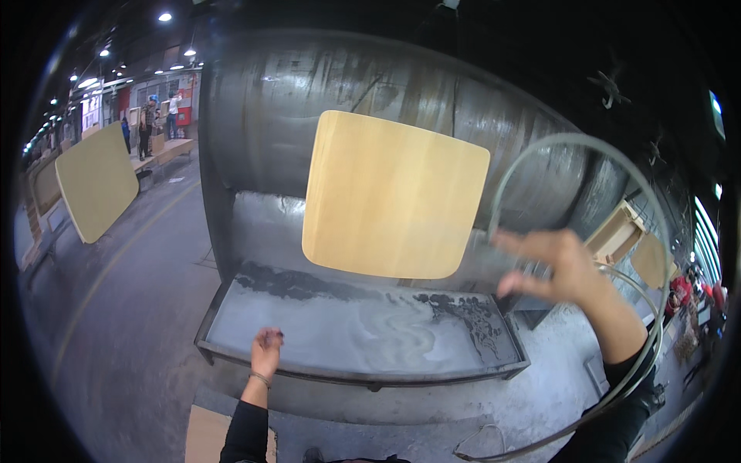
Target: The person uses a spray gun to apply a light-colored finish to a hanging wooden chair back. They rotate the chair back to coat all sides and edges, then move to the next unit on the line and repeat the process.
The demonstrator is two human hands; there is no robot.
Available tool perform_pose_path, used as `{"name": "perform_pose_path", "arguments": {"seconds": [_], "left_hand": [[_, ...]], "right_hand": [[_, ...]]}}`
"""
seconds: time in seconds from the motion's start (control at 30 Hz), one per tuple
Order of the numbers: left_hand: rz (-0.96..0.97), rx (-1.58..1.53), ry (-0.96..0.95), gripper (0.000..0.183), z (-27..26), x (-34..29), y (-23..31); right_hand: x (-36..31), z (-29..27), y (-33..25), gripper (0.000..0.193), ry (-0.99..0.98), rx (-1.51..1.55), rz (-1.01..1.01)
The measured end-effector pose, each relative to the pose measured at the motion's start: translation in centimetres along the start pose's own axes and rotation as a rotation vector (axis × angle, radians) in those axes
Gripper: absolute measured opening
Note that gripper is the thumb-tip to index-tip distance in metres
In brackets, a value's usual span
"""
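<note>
- Nearest to us is our right hand, raised at the right of the view, its fingers loosely spread and curled beside a pale hose that loops in a big arc above it and sweeps down past our dark sleeve to the floor; whether the fingers actually grip the hose we cannot tell.
- Our left hand hangs lower down, at the front edge of the trough, its fingers bunched loosely together and holding nothing we can see (a thin bracelet sits on the wrist).
- Between and above both hands hangs a light wooden panel, square with rounded corners, in front of a grey, streaked metal back wall.
- Beneath the panel lies a shallow metal trough, its surface coated grey with dark patches and swirled marks.
- At the far left a second wooden panel of the same kind hangs tilted over the grey floor.
- At the right, behind our forearm, small wooden pieces are stacked.
- Far off at the upper left people stand by a bench under ceiling lights.
</note>
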State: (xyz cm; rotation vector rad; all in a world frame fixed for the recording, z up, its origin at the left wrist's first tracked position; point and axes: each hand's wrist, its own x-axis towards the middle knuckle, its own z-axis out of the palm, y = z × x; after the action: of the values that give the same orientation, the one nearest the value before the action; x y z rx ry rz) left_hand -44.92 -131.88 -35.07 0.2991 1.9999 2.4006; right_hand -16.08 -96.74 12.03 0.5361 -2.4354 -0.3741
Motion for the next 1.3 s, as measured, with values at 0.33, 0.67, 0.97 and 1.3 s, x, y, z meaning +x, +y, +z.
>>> {"name": "perform_pose_path", "arguments": {"seconds": [0.33,0.67,0.97,1.3], "left_hand": [[0.6,0.123,0.013,0.024,4.7,5.6,23.3],[0.898,0.267,0.048,0.03,13.0,4.8,35.1],[1.178,0.453,0.054,0.031,19.2,14.2,42.3],[0.695,0.647,-0.26,0.072,29.8,38.6,46.2]], "right_hand": [[-7.9,-2.4,-0.4,0.07,-0.511,0.159,0.037],[-12.2,-4.2,3.9,0.076,-0.21,-0.041,0.03],[-11.1,-4.9,12.6,0.073,0.202,-0.406,0.149],[-18.6,1.6,-4.8,0.079,-0.279,-0.026,0.665]]}}
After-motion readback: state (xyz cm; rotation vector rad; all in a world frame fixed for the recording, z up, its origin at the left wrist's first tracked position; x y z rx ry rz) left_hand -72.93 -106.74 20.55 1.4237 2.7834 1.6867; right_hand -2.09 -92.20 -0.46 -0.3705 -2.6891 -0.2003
